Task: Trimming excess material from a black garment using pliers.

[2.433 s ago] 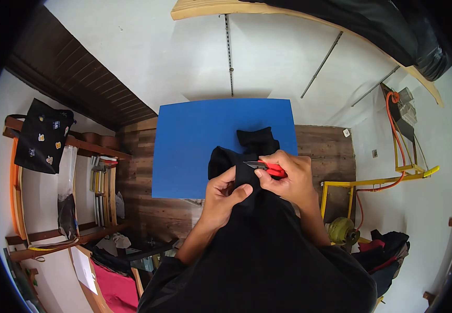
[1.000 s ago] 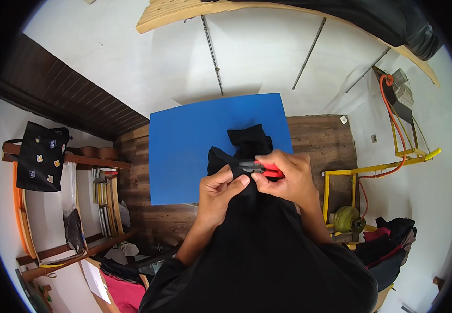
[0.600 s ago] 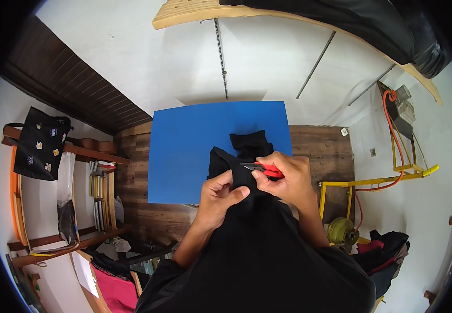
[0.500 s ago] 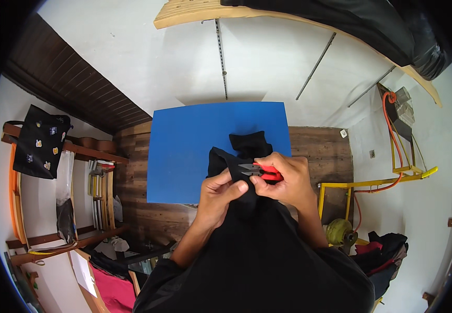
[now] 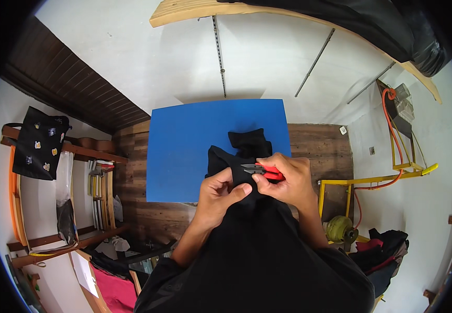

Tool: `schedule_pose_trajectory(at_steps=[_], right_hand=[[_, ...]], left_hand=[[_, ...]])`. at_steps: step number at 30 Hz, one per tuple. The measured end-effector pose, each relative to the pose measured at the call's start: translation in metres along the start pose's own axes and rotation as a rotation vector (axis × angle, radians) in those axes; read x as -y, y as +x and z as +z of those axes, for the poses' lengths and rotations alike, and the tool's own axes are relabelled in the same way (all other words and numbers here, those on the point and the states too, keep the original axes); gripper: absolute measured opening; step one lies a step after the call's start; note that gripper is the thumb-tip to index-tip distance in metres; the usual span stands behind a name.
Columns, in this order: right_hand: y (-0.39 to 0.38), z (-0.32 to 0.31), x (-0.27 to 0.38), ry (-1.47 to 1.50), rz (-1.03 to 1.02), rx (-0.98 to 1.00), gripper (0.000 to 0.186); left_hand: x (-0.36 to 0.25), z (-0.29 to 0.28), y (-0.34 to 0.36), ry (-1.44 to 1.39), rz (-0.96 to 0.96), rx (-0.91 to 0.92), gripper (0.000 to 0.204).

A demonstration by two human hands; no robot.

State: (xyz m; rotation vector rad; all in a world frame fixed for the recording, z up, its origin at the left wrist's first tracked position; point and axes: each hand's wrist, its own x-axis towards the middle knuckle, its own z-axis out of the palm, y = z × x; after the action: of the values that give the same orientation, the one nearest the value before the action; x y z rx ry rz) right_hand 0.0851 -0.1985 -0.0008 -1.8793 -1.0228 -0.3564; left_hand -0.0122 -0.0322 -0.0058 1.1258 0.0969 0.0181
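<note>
Red handles show in the right hand (image 5: 292, 180), its thumb and fingers closed around a pair of thread snips (image 5: 262, 170), with the dark blades parted in a narrow V and pointing left. From where I stand, the blades are over a piece of black fabric (image 5: 252, 148), up in front of the person's black shirt (image 5: 257, 255). The left hand (image 5: 218, 195) pinches the near part of that fabric, thumb on top and fingers bent behind it, no gap between them but the cloth. The snips lie just beside the left fingertips; whether the blades have caught any thread I can't tell. The far end of the fabric shows above the near right part of a blue tabletop (image 5: 189, 151), though I can't say if it rests there. Under the table runs a wood-plank floor (image 5: 320, 148).
</note>
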Motion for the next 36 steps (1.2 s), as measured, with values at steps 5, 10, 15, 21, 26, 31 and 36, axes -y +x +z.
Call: schedule_pose_trajectory(at_steps=[5,10,15,21,26,31,36], right_hand=[[0.001,0.001,0.000,0.013,-0.003,-0.011,0.028],[0.002,-0.002,0.005,-0.043,-0.008,0.001,0.028],[0.000,-0.001,0.010,-0.019,-0.033,0.009,0.029],[-0.004,0.005,0.012,0.000,-0.018,-0.024,0.028],[-0.007,0.007,0.016,0.032,-0.009,-0.035,0.030],[-0.009,0.015,0.018,0.057,-0.026,-0.032,0.029],[-0.014,0.024,0.023,0.001,-0.074,-0.066,0.027]], left_hand=[[-0.005,0.002,-0.003,-0.017,0.024,0.089,0.036],[-0.004,0.002,-0.003,-0.009,0.102,0.047,0.028],[0.000,-0.003,-0.002,0.056,0.100,-0.085,0.019],[-0.005,-0.005,-0.009,0.059,0.024,-0.024,0.018],[-0.009,-0.007,-0.016,0.059,0.032,0.083,0.031],[-0.006,-0.009,-0.022,0.032,0.079,0.078,0.038],[-0.008,-0.014,-0.023,0.133,0.149,-0.074,0.023]])
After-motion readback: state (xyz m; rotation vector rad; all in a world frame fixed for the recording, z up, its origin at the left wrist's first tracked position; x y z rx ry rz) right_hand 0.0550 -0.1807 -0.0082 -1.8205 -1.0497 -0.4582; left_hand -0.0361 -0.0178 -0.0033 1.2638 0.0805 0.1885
